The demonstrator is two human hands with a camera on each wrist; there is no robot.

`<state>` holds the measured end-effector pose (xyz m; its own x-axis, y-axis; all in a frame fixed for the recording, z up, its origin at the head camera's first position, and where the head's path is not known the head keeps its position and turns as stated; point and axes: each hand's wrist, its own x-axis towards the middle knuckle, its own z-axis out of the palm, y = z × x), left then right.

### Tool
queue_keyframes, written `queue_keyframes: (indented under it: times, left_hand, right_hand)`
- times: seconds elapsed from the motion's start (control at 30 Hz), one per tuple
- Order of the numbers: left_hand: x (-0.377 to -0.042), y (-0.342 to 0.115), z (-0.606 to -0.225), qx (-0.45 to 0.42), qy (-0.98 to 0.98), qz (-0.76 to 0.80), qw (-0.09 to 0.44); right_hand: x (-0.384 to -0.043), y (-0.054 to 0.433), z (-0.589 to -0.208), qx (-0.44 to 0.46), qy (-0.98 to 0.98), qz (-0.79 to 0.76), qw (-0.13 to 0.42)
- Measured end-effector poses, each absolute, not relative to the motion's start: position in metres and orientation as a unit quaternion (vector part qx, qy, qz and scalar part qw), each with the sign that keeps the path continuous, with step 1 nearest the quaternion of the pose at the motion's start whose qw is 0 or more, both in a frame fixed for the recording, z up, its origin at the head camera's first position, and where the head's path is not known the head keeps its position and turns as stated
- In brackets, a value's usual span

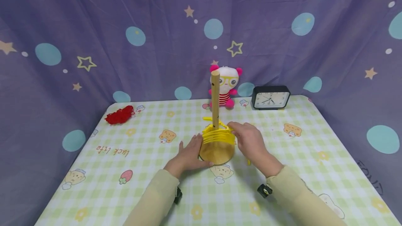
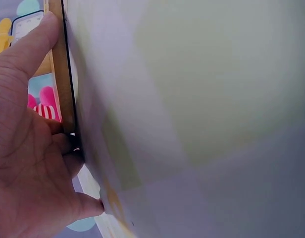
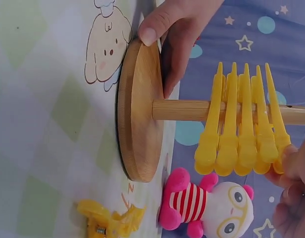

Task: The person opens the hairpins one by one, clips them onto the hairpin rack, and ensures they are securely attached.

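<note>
A wooden stand (image 1: 216,154) with a round base and an upright post is in the middle of the table. My left hand (image 1: 188,154) holds the base at its left and front edge, thumb and fingers spread along the rim. My right hand (image 1: 249,140) pinches the end of a yellow claw clip (image 3: 241,139). In the right wrist view its long, parallel teeth lie across the post, above the base. The right fingers partly hide the clip's far end. Another yellow claw clip (image 3: 110,218), with a small metal spring, lies on the table near the base.
Behind the post sits a plush toy (image 1: 224,95) with pink ears and a striped body. A black desk clock (image 1: 271,97) stands at the back right. Red knotted yarn (image 1: 120,115) lies at the back left. A purple curtain (image 1: 157,37) hangs behind the checked tablecloth (image 1: 147,170).
</note>
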<state>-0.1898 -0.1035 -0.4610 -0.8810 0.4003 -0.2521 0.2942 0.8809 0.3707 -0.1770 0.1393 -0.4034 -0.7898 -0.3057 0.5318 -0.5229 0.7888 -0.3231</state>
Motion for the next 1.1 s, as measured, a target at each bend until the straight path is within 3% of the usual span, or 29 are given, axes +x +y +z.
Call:
queue_keyframes:
  times: [0.3, 0.73, 1.1]
  left_hand:
    - [-0.189, -0.104, -0.459, 0.179, 0.956, 0.165, 0.164]
    - [-0.189, -0.103, -0.458, 0.179, 0.955, 0.170, 0.165]
    - [-0.190, -0.103, -0.460, 0.177, 0.955, 0.169, 0.168]
  right_hand:
    - [-0.172, 0.145, -0.402, 0.229, -0.922, 0.266, 0.162]
    - [-0.159, 0.175, -0.415, 0.121, -0.938, 0.312, 0.089]
    - [-0.152, 0.197, -0.439, 0.093, -0.953, 0.288, 0.015]
